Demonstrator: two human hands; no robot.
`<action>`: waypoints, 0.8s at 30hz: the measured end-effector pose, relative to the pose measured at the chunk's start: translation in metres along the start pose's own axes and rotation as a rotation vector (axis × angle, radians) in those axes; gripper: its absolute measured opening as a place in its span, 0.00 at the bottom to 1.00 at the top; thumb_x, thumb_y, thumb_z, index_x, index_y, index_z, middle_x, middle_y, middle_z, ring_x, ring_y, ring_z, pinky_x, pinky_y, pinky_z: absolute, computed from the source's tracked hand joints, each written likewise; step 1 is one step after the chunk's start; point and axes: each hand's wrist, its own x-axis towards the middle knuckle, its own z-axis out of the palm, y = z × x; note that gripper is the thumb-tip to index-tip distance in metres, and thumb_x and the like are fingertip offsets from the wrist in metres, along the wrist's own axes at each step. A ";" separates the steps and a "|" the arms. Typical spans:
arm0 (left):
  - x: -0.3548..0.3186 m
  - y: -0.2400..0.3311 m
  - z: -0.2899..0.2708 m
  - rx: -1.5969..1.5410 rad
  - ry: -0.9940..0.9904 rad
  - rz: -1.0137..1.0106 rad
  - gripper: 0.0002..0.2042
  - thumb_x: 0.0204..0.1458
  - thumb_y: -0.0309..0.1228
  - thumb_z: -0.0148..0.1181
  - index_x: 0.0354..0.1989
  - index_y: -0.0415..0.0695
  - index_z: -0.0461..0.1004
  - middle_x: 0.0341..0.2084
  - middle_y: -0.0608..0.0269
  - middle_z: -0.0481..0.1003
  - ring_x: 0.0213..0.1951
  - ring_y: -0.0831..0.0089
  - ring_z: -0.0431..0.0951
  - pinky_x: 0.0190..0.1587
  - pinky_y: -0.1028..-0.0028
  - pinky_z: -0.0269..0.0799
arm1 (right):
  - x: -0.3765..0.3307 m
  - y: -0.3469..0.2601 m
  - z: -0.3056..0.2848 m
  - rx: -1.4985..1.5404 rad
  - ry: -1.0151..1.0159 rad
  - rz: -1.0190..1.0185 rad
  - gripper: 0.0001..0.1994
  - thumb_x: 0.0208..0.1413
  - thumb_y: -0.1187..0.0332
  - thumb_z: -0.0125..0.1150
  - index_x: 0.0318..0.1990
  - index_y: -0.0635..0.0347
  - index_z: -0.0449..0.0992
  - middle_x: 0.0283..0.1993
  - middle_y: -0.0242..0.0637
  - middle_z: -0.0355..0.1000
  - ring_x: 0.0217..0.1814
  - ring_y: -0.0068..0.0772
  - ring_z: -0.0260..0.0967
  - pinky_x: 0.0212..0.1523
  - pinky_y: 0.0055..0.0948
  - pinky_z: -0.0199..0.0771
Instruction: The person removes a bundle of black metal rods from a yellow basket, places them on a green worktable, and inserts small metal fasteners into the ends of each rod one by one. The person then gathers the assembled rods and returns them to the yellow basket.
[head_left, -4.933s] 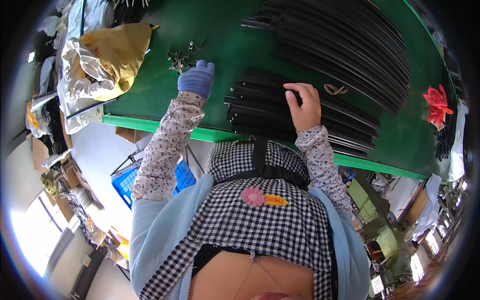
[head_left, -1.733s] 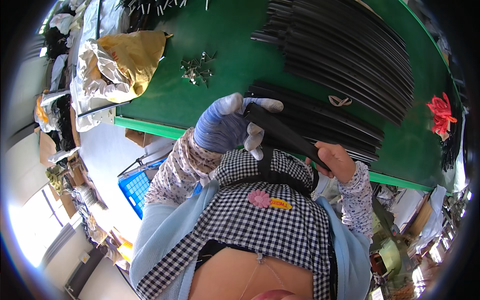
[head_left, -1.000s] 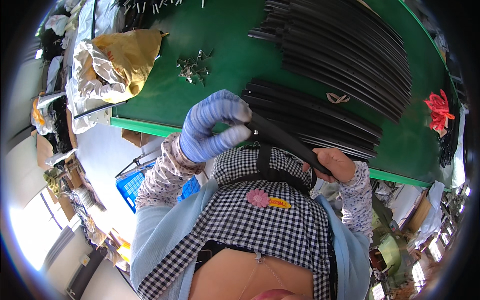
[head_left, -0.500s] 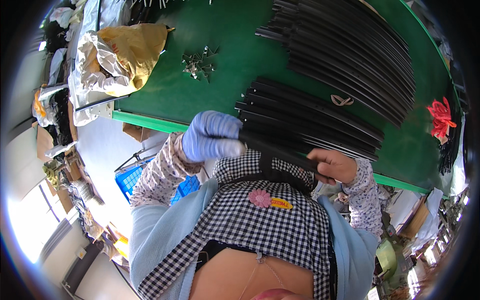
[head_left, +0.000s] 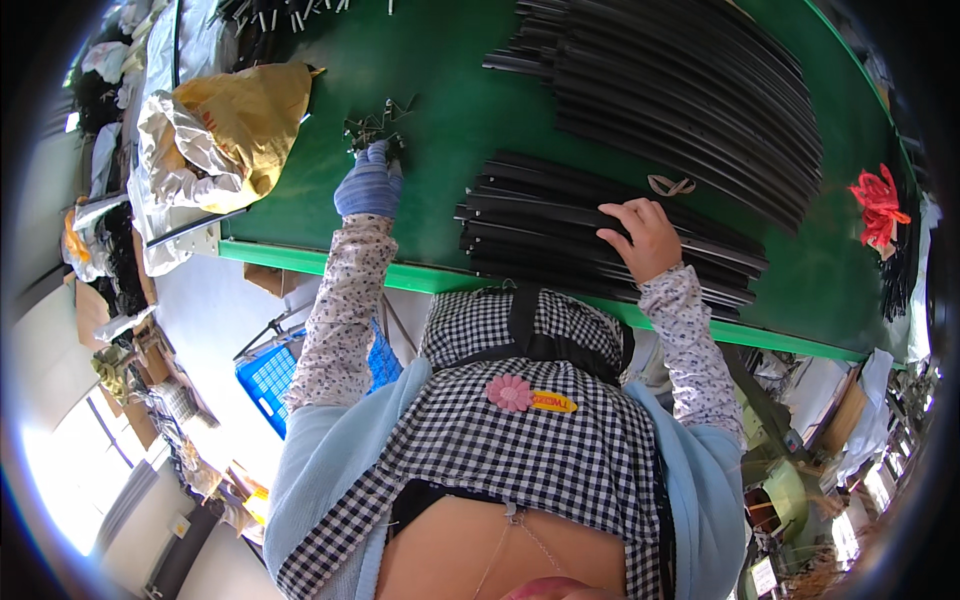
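My left hand point(head_left: 369, 183), in a blue-and-white knitted glove, reaches forward to a small pile of thin bent metal clips point(head_left: 372, 130). Its fingertips are drawn together at the pile's near edge, and what lies between them is hidden. My bare right hand point(head_left: 642, 238) is over the nearer bundle of black slotted rails point(head_left: 560, 215), fingers curved and apart, with nothing in them. Whether its fingertips touch the rails, I cannot tell. Farther off lies a larger fanned stack of black rails point(head_left: 690, 100).
A loop of pale cord point(head_left: 671, 186) sits between the two rail stacks. On the green table point(head_left: 430, 190), a yellow-and-white sack point(head_left: 245, 125) stands at the left and a red tie point(head_left: 880, 205) lies at the right. A blue crate point(head_left: 268, 380) is below the table.
Both hands have let go of the black rail they held in front of me. My left hand has gone forward and left to the clips; my right has moved forward over the near rails.
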 end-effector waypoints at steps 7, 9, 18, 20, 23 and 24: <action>-0.020 0.025 -0.018 -0.842 0.052 0.073 0.10 0.55 0.29 0.60 0.45 0.47 0.76 0.40 0.65 0.76 0.35 0.69 0.80 0.36 0.70 0.77 | 0.005 -0.024 0.012 0.007 0.202 0.017 0.17 0.47 0.60 0.71 0.46 0.47 0.81 0.42 0.32 0.71 0.46 0.38 0.68 0.45 0.35 0.73; -0.038 0.049 -0.034 -1.335 -0.178 0.191 0.10 0.55 0.23 0.61 0.46 0.42 0.76 0.40 0.66 0.76 0.36 0.75 0.78 0.37 0.76 0.76 | 0.020 -0.047 0.005 0.217 0.227 -0.011 0.16 0.46 0.62 0.72 0.44 0.48 0.81 0.41 0.33 0.72 0.46 0.37 0.68 0.45 0.34 0.72; -0.067 0.108 -0.086 -2.001 -1.111 -0.224 0.23 0.56 0.34 0.62 0.58 0.36 0.67 0.41 0.59 0.76 0.40 0.71 0.80 0.43 0.69 0.82 | 0.038 -0.086 -0.008 0.814 0.106 -0.062 0.07 0.48 0.65 0.72 0.32 0.54 0.80 0.30 0.27 0.73 0.35 0.29 0.68 0.37 0.29 0.71; -0.074 0.115 -0.082 -2.137 -1.197 -0.293 0.28 0.55 0.41 0.64 0.59 0.37 0.66 0.44 0.57 0.76 0.44 0.69 0.80 0.45 0.68 0.81 | 0.034 -0.084 -0.010 0.780 0.065 -0.004 0.08 0.48 0.64 0.71 0.30 0.55 0.78 0.30 0.28 0.72 0.34 0.30 0.68 0.36 0.30 0.70; -0.077 0.123 -0.081 -1.955 -1.149 -0.240 0.32 0.54 0.44 0.65 0.61 0.37 0.64 0.46 0.57 0.75 0.45 0.69 0.79 0.46 0.68 0.81 | 0.028 -0.082 -0.022 0.666 -0.011 0.044 0.08 0.48 0.64 0.71 0.30 0.55 0.78 0.29 0.28 0.72 0.33 0.31 0.68 0.37 0.31 0.71; -0.076 0.125 -0.082 -1.907 -1.158 -0.254 0.32 0.54 0.45 0.65 0.61 0.37 0.64 0.46 0.57 0.75 0.45 0.69 0.79 0.46 0.68 0.81 | 0.027 -0.080 -0.021 0.638 0.006 0.021 0.08 0.48 0.64 0.71 0.30 0.55 0.79 0.29 0.28 0.72 0.34 0.31 0.68 0.37 0.31 0.71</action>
